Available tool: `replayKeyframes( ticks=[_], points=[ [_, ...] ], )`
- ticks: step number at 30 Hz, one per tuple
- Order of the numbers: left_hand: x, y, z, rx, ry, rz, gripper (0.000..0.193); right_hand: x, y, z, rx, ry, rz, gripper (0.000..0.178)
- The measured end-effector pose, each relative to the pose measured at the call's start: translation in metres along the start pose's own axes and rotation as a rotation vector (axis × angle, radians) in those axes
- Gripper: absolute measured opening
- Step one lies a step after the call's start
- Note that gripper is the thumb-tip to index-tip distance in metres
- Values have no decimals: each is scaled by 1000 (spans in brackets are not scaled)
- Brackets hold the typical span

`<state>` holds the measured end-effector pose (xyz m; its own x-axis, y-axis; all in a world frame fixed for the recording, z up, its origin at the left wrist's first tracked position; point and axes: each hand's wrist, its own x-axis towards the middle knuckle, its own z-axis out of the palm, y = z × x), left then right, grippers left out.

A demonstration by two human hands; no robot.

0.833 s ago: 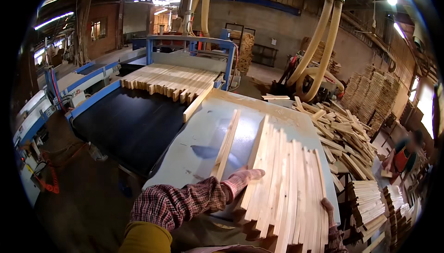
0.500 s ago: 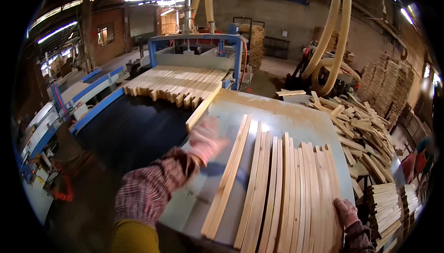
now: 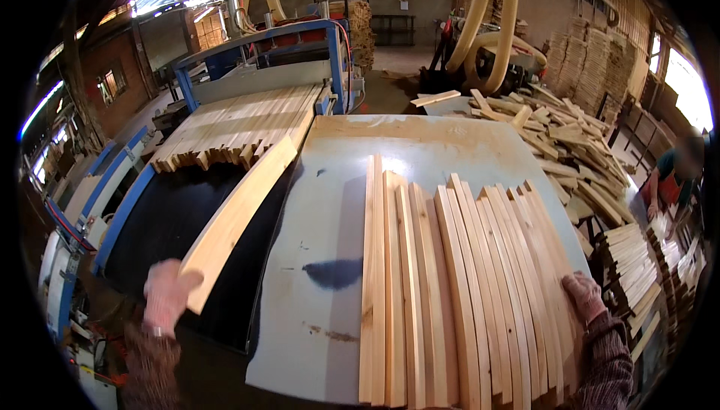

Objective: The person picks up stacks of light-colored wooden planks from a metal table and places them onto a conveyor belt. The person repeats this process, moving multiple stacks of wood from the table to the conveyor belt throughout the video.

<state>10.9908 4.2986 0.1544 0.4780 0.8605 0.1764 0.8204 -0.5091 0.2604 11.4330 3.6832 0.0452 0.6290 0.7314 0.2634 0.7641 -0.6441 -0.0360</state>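
Your left hand (image 3: 166,297) pinches near end of 1 long board (image 3: 241,222), slanting over black belt (image 3: 165,219); can't tell if far end touches. Board looks stiff, fairly light, not slippery; edges may give splinters. Far end could dip: middle should be steadier hold. Your right hand (image 3: 585,297) touches outer side of stick row (image 3: 474,290) on worktop (image 3: 315,207); can't tell how tight fingers press.

- Pale wooden board (image 3: 238,226): long, flat, aslant over the black belt (image 3: 154,222), far end toward the right.
- Light wooden strips (image 3: 466,282): long, narrow, side by side on the tabletop (image 3: 319,219), running lengthwise away from the person, far ends uneven.
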Motion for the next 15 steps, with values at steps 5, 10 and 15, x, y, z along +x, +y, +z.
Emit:
replayKeyframes(
  ticks=[5,10,15],
  points=[
    [-130,25,42,-192,177,118,33,-2,5,-1,246,4,74,16],
    [-181,83,115,-222,63,66,37,5,-9,-6,744,-46,463,50],
    [-219,132,135,-326,-11,245,44,8,-21,-7,1286,-155,612,44]
  ],
)
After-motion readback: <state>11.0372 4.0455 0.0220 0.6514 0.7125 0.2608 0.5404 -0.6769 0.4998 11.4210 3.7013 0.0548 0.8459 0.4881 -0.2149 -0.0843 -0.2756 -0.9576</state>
